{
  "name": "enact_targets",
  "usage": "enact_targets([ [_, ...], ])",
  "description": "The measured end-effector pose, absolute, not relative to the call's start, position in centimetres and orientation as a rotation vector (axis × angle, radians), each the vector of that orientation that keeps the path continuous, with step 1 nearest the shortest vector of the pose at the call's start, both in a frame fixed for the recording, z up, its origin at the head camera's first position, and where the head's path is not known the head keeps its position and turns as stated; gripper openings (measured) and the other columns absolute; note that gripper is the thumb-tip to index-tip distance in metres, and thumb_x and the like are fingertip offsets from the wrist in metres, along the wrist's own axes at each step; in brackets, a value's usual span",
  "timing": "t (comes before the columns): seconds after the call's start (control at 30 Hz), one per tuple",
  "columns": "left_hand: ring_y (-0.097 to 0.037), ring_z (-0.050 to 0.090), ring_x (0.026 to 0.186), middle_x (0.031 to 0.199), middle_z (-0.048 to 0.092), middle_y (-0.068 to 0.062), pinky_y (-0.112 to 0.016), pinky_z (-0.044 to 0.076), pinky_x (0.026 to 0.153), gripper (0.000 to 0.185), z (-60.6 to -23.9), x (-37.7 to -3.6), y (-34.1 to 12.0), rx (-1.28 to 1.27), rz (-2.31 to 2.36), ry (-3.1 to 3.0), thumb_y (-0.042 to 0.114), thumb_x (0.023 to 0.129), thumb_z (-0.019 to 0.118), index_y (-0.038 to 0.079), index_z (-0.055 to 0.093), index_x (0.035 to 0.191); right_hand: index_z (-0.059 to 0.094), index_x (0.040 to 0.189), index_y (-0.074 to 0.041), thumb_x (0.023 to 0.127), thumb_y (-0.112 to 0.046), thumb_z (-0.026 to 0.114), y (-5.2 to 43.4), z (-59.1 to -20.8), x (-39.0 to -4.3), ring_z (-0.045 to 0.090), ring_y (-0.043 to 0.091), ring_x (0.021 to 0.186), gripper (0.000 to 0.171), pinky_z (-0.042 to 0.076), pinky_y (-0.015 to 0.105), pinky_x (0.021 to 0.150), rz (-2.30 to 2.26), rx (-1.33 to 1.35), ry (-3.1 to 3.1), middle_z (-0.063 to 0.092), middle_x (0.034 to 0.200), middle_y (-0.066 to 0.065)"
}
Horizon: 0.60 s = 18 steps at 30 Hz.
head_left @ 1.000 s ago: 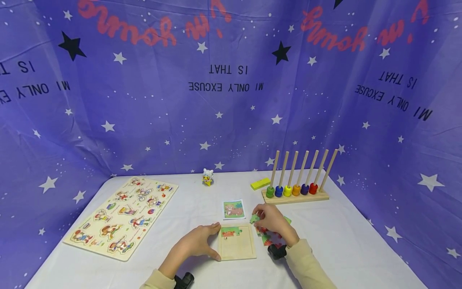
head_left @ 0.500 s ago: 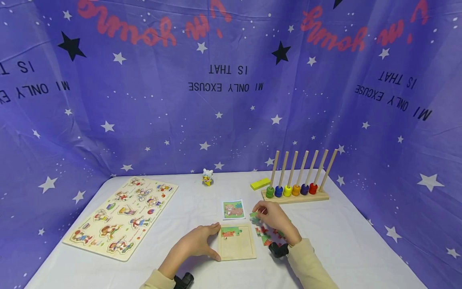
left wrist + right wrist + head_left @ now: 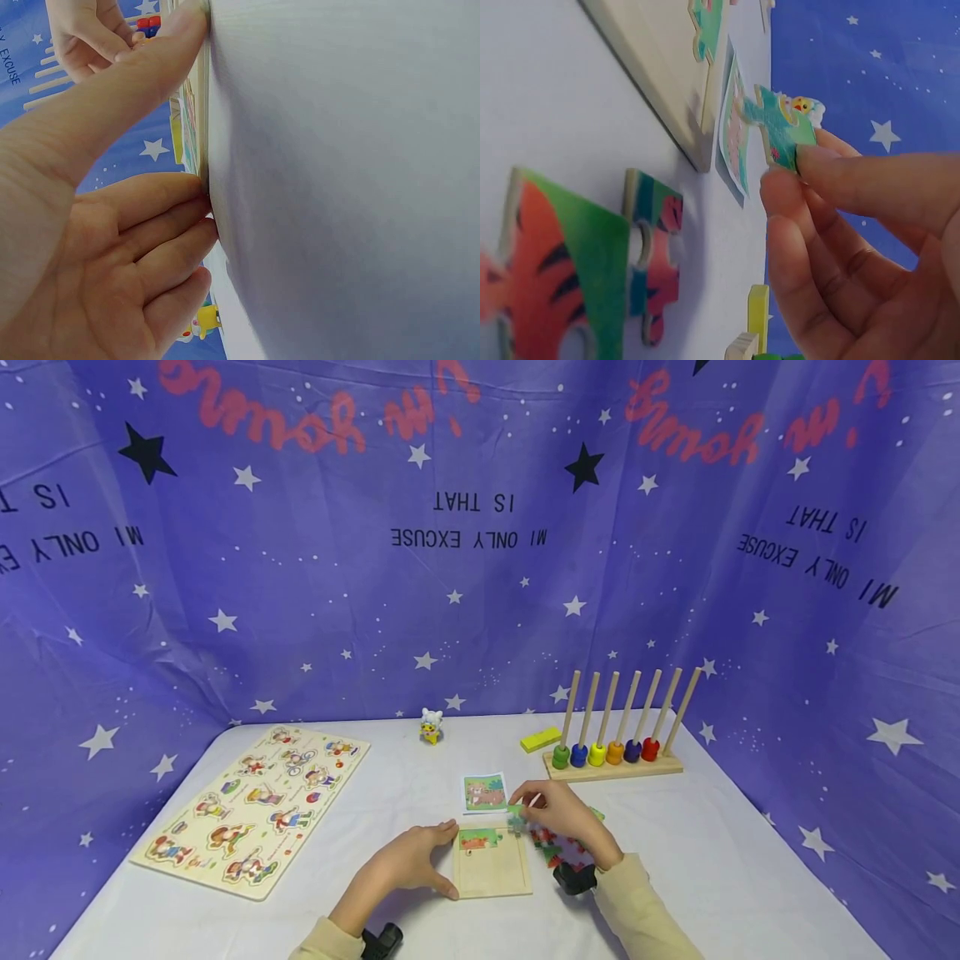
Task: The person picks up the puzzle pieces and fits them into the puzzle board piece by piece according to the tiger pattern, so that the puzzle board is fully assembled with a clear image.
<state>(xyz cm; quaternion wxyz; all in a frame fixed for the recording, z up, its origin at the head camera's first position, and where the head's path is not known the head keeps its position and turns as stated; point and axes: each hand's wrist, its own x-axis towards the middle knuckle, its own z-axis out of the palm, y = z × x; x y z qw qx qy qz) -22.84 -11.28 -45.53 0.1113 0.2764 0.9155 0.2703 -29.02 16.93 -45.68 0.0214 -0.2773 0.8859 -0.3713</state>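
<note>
My right hand (image 3: 564, 815) pinches a green jigsaw piece (image 3: 781, 129) between thumb and fingertips, at the upper right corner of a wooden puzzle tray (image 3: 495, 878). The piece is raised above the table. Joined green and red pieces (image 3: 477, 839) fill the tray's upper left corner. My left hand (image 3: 411, 862) rests at the tray's left side, thumb and extended fingers (image 3: 176, 193) touching its edge. Loose red and green pieces (image 3: 562, 255) lie right of the tray, partly hidden under my right hand. Behind the tray is a picture card (image 3: 485, 793) of a brown animal.
A large figure puzzle board (image 3: 251, 810) lies on the left. At the back stand a small yellow and white figurine (image 3: 431, 727), a yellow block (image 3: 541, 740) and a peg rack (image 3: 615, 769) with coloured beads. A purple star-patterned cloth (image 3: 480, 635) hangs behind the table.
My right hand has moved left with the green jigsaw piece, from over the loose pieces to the tray's upper right corner. My left hand has stayed at the tray's edge.
</note>
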Motion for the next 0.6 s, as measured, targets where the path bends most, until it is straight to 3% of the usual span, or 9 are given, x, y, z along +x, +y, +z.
enact_targets([
  [0.27, -0.041, 0.043, 0.13, 0.144, 0.045, -0.02, -0.053, 0.035, 0.107, 0.096, -45.5, -22.8, -11.3, 0.826, 0.797, 2.693, 0.037, 0.062, 0.088, -0.007, 0.048, 0.136, 0.071, 0.101, -0.01, 0.089, 0.0, 0.065, 16.2, -45.9, -28.5, 0.053, 0.008, 0.056, 0.017, 0.046, 0.022, 0.046, -1.12, -0.938, 2.648, 0.061, 0.085, 0.002],
  [0.6, -0.04, 0.044, 0.13, 0.144, 0.045, -0.02, -0.052, 0.035, 0.107, 0.096, -45.5, -22.9, -11.3, 0.819, 0.781, 2.699, 0.038, 0.061, 0.088, -0.007, 0.048, 0.136, 0.071, 0.101, -0.011, 0.089, 0.0, 0.065, 15.6, -46.2, -28.3, 0.048, 0.005, 0.058, 0.017, 0.045, 0.021, 0.05, -1.04, -0.963, 2.621, 0.061, 0.084, 0.001],
])
